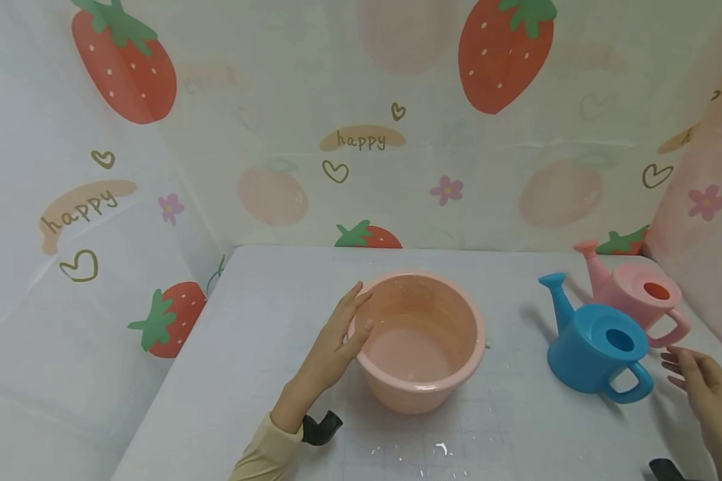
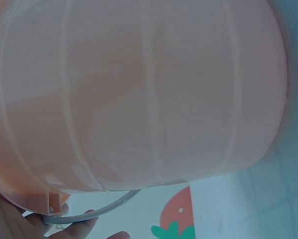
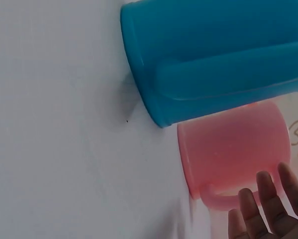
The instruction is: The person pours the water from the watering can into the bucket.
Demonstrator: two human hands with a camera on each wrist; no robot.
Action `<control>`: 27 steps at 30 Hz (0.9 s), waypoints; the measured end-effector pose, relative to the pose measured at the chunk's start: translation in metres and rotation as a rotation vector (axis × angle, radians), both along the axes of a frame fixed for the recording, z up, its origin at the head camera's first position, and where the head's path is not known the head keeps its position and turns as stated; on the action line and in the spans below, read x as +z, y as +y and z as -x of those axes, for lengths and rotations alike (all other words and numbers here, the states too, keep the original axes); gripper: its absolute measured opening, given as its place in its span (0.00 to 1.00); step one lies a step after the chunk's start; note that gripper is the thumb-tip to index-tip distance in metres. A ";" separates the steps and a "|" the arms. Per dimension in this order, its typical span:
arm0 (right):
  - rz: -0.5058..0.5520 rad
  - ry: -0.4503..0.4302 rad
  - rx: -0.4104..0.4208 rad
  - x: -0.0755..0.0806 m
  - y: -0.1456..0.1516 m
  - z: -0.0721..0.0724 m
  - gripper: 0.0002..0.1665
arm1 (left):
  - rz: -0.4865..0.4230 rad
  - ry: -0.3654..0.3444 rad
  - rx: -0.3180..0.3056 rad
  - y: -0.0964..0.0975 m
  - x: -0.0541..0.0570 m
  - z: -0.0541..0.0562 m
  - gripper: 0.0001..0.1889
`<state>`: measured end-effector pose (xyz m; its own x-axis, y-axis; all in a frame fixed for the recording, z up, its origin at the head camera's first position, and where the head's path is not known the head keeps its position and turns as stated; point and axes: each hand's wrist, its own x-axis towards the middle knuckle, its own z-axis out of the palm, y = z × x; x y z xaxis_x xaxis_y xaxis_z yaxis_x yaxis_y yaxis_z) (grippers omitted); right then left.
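Observation:
A pink bucket (image 1: 418,394) stands upright at the middle of the table. My left hand (image 1: 331,341) rests at its left rim, the fingers fairly straight and the thumb over the edge. In the left wrist view the bucket's ribbed side (image 2: 139,99) fills much of the frame, and a grey handle (image 2: 96,213) passes by the fingers. On the right stand a blue watering can (image 1: 589,354) and, just behind it, a pink watering can (image 1: 628,294). Right of their handles, my right hand (image 1: 706,394) hovers with its fingers loosely extended, holding nothing.
The white table (image 1: 265,300) carries some shiny wet-looking spots (image 1: 440,449) in front of the bucket. A printed cloth (image 1: 277,80) with strawberries and hearts hangs behind and at both sides. Both watering cans stand close together, spouts to the left.

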<state>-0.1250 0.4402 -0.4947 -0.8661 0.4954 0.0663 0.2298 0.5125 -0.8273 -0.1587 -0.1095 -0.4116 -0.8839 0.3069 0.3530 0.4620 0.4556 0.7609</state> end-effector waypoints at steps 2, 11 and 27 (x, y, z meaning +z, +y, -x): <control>0.014 -0.008 0.010 -0.010 0.008 0.003 0.23 | 0.001 0.001 -0.001 0.000 0.000 0.000 0.26; -0.091 -0.037 0.058 -0.042 0.026 0.008 0.31 | 0.015 -0.002 0.003 -0.001 -0.001 0.001 0.26; -0.044 -0.081 0.130 0.008 -0.027 -0.017 0.31 | 0.002 0.032 -0.010 0.000 -0.001 0.001 0.26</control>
